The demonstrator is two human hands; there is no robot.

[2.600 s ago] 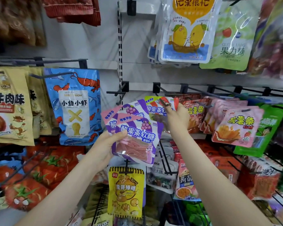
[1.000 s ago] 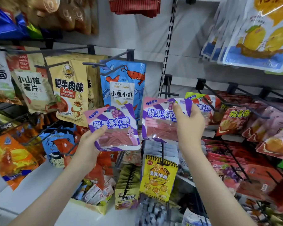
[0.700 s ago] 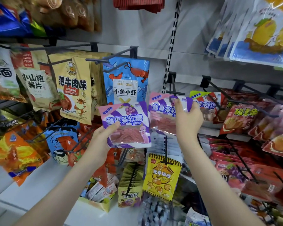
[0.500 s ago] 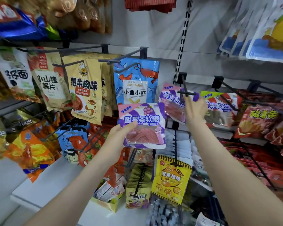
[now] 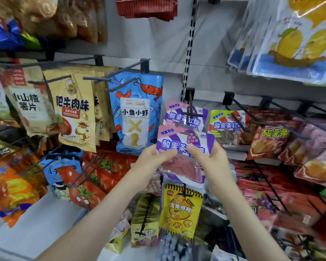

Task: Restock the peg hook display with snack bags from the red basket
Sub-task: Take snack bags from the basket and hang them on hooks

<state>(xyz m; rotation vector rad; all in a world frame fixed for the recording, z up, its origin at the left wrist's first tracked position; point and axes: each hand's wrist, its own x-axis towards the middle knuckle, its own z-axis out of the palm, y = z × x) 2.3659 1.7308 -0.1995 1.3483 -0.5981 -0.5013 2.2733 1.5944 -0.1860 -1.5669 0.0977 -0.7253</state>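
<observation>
Hands grip one purple snack bag (image 5: 184,141): left hand (image 5: 154,158) on its left edge, right hand (image 5: 212,162) opposite.

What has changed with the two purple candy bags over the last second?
The first purple bag now hangs on the peg hook: the right hand put it there, let go, and came down-left to the second purple bag, which both hands now grip. The left hand kept its hold and brought it rightward, below the hook. The blue shrimp bag and yellow bag hang as before.
</observation>
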